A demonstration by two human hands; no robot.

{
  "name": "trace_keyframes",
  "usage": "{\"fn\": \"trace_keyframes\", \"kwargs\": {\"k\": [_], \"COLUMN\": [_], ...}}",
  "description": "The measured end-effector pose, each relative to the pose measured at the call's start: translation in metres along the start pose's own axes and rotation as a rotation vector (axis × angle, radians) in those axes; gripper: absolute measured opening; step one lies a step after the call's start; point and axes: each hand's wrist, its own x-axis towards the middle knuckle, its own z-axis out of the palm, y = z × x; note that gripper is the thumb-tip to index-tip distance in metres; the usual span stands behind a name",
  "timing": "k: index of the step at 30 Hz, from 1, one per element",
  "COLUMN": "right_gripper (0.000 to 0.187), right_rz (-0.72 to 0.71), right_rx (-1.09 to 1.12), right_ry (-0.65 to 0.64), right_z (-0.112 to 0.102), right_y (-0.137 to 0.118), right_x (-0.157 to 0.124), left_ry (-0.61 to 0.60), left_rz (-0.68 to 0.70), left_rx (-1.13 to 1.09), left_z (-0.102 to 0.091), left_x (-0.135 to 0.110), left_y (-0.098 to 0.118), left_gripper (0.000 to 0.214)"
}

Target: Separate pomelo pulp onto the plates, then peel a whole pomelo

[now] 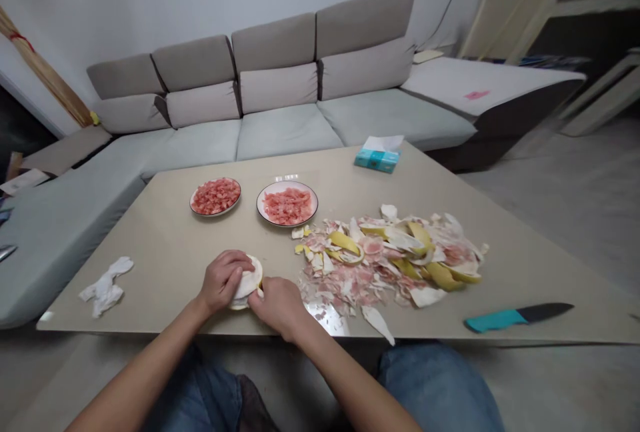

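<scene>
Near the table's front edge, my left hand (223,280) is closed round a partly peeled pomelo (251,275) with white pith and a thin yellow rim. My right hand (278,305) grips the pomelo's rind on its right side, thumb and fingers pressed together. Part of the fruit is hidden behind my fingers. To the right of my hands spreads a heap of yellow peel (443,277), white pith and pink membrane scraps. Beyond them stand a plate of pink pomelo flesh (287,206) and a second plate of redder flesh pieces (216,196).
A knife (520,317) with a teal handle and dark blade lies at the front right of the table (165,239). A crumpled tissue (106,287) is at the left, a blue tissue pack (378,155) at the back. A grey sofa (280,127) stands behind.
</scene>
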Motion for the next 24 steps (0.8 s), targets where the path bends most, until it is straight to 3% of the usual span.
{"fn": "trace_keyframes", "kwargs": {"k": [7,12,17,24], "right_gripper": [0.029,0.031,0.035,0.036], "right_rz": [0.034,-0.023,-0.088,0.004], "right_rx": [0.168,0.272,0.301,0.106], "right_ry": [0.138,0.093,0.025,0.011], "right_z": [0.022,0.032,0.021,0.002], "right_y": [0.008,0.019,0.024,0.006], "right_x": [0.006,0.007,0.004,0.004], "left_ry": [-0.008,0.013,0.026,0.041], "left_rz": [0.0,0.015,0.027,0.026], "left_rx": [-0.011,-0.005,-0.006,-0.018], "left_z": [0.001,0.0,0.0,-0.001], "left_x": [0.002,0.002,0.001,-0.001], "left_y": [-0.002,-0.003,-0.004,-0.006], "left_gripper": [0.034,0.035,0.033,0.034]}}
